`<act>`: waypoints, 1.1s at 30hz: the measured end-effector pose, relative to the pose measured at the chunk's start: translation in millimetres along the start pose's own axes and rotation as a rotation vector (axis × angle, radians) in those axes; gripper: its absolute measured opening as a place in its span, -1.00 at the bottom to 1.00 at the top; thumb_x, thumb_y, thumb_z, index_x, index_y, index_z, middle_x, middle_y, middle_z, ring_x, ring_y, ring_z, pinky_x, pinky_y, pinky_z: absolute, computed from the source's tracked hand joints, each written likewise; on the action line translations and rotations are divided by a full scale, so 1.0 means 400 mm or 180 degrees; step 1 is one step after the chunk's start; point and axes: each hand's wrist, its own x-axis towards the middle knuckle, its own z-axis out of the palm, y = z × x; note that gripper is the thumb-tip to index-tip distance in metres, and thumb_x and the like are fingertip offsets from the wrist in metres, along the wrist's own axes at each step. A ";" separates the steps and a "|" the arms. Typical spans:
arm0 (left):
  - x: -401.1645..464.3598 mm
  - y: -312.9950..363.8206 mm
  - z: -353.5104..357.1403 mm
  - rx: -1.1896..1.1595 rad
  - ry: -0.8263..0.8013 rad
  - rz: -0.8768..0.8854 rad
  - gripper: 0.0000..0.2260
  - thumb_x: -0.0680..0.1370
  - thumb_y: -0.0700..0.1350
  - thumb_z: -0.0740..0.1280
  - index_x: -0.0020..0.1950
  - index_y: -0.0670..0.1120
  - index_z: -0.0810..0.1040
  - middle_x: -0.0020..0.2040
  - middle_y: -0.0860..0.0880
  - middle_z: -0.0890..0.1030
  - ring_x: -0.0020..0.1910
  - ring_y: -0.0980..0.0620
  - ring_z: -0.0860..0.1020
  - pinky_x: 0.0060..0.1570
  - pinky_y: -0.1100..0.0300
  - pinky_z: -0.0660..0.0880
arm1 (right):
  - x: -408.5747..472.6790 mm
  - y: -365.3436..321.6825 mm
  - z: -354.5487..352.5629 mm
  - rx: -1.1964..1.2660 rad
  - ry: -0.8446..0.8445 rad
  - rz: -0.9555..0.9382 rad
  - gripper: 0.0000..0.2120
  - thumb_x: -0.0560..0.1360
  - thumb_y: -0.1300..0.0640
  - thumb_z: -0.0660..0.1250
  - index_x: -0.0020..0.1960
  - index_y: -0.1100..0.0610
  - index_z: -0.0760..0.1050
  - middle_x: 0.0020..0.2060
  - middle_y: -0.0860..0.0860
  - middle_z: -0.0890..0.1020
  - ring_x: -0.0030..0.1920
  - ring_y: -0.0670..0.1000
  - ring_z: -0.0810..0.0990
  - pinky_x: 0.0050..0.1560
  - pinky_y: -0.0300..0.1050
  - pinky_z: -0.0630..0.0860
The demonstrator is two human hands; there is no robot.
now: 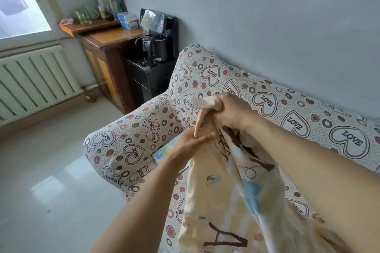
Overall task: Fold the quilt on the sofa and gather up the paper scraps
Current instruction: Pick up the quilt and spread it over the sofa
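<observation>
Quilt [236, 201] bunched in right hand's [230, 110] fist (left hand [191, 141] pinching its edge).

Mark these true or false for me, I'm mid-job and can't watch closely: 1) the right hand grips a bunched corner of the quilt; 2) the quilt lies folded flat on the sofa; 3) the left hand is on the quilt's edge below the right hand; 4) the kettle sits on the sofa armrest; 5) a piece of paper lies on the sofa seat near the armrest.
1) True. The right hand grips a bunched corner of the quilt.
2) False. It hangs unfolded from the hands over the sofa.
3) True. The left hand pinches the edge below.
4) False. The kettle sits on a black stand beside the sofa.
5) True. The paper lies partly behind the left wrist.
</observation>
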 end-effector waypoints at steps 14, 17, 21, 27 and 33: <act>0.098 -0.072 -0.383 0.0400 0.0790 -0.0797 -0.74 0.62 0.00 0.28 -0.16 -0.12 0.61 -0.21 -0.16 0.66 -0.31 -0.08 0.60 -0.26 0.06 0.61 | 0.298 -0.013 0.107 0.0569 0.0933 0.0828 -0.63 0.37 0.45 0.24 0.05 0.11 0.55 -0.06 0.04 0.62 -0.03 0.10 0.58 -0.02 0.01 0.57; 0.145 -0.064 -0.499 0.0619 0.0909 -0.0844 -0.71 0.60 0.04 0.30 -0.15 -0.15 0.62 -0.26 -0.16 0.67 -0.41 -0.02 0.61 -0.38 0.15 0.59 | 0.361 -0.021 0.152 0.0461 0.0776 0.0901 -0.63 0.36 0.49 0.21 0.06 0.16 0.48 -0.10 0.03 0.55 -0.05 0.11 0.55 -0.09 -0.03 0.53; 0.208 -0.053 -0.635 0.0800 0.1068 -0.0863 -0.70 0.58 0.05 0.35 -0.07 -0.18 0.68 -0.21 -0.22 0.69 -0.34 -0.08 0.60 -0.41 0.15 0.55 | 0.442 -0.036 0.232 0.0191 0.0583 0.1004 -0.48 0.39 0.44 0.28 0.31 0.15 0.37 0.11 0.12 0.54 0.06 0.16 0.53 -0.07 -0.11 0.43; 0.274 -0.031 -0.772 0.1070 0.1002 -0.0942 -0.89 0.48 -0.02 0.48 -0.24 0.02 0.66 -0.45 0.08 0.64 -0.51 0.16 0.56 -0.48 0.34 0.46 | 0.552 -0.060 0.294 0.0064 0.0344 0.1118 -0.71 0.38 0.41 0.29 0.07 0.19 0.49 0.03 0.16 0.58 0.00 0.14 0.54 -0.11 -0.14 0.40; 0.274 -0.079 -0.849 0.1119 0.1371 -0.1064 -0.89 0.45 -0.07 0.51 -0.14 -0.11 0.70 -0.27 -0.09 0.71 -0.31 0.01 0.61 -0.18 0.11 0.61 | 0.663 -0.079 0.358 0.0107 0.0246 0.0843 -0.71 0.40 0.38 0.29 0.09 0.18 0.52 -0.02 0.09 0.59 0.01 0.15 0.56 -0.06 -0.09 0.49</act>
